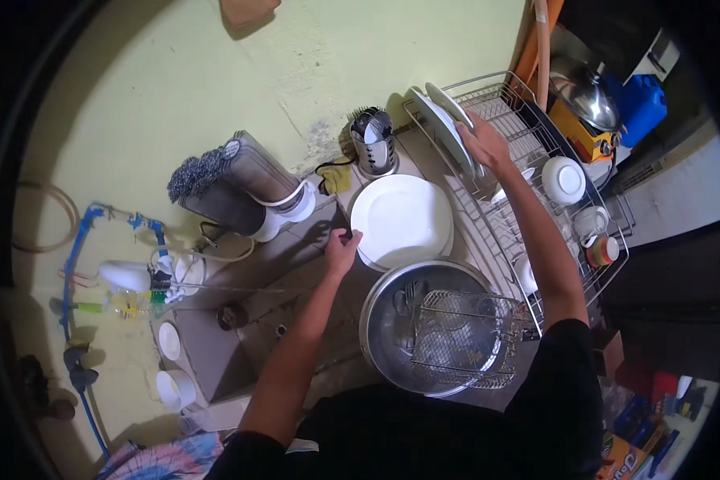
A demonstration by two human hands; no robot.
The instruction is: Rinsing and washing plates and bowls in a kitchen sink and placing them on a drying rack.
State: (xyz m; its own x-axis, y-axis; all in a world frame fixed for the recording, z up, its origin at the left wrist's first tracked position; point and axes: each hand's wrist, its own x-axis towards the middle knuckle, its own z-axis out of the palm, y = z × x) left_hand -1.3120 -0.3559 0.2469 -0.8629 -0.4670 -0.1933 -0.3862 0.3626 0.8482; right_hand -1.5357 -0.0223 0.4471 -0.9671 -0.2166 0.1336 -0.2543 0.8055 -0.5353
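My right hand grips the edge of a white plate standing on edge at the far left end of the wire dish rack. Another upright plate leans close beside it; whether my fingers hold both, I cannot tell. My left hand is at the left rim of a small stack of white plates lying beside the sink; whether it grips the rim is unclear. Just below the stack, a large metal basin holds cutlery and a wire mesh basket.
The tiled sink lies left of the basin. Near the wall stand a metal cutlery holder and containers with steel scourers. An upturned white bowl and cups sit in the rack. A gas stove is behind it.
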